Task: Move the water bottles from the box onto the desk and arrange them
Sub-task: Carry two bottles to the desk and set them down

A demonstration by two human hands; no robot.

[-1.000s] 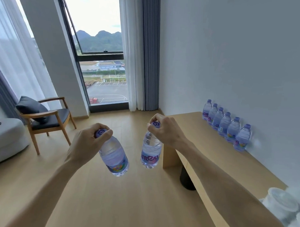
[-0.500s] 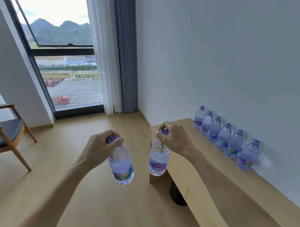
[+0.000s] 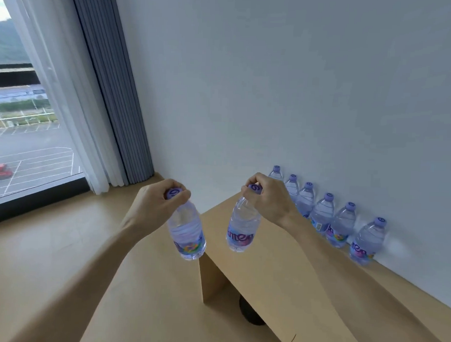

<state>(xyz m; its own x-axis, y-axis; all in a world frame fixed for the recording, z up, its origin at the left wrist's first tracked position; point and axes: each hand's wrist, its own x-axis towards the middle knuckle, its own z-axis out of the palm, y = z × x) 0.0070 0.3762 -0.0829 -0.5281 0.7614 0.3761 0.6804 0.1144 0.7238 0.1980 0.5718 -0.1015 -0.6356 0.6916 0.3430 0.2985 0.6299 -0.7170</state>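
Note:
My left hand grips a clear water bottle by its purple cap; the bottle hangs over the floor just left of the desk's end. My right hand holds a second bottle by the cap, hanging above the near end of the wooden desk. A row of several bottles with purple caps stands upright on the desk against the white wall. The box is out of view.
A dark round object sits on the floor under the desk. A grey curtain and white sheer curtain hang beside a tall window at left. Wooden floor stretches below my arms.
The view has swung right and closer to the desk. Both hands, each still holding a bottle, have moved toward the desk; the right bottle is now over its end.

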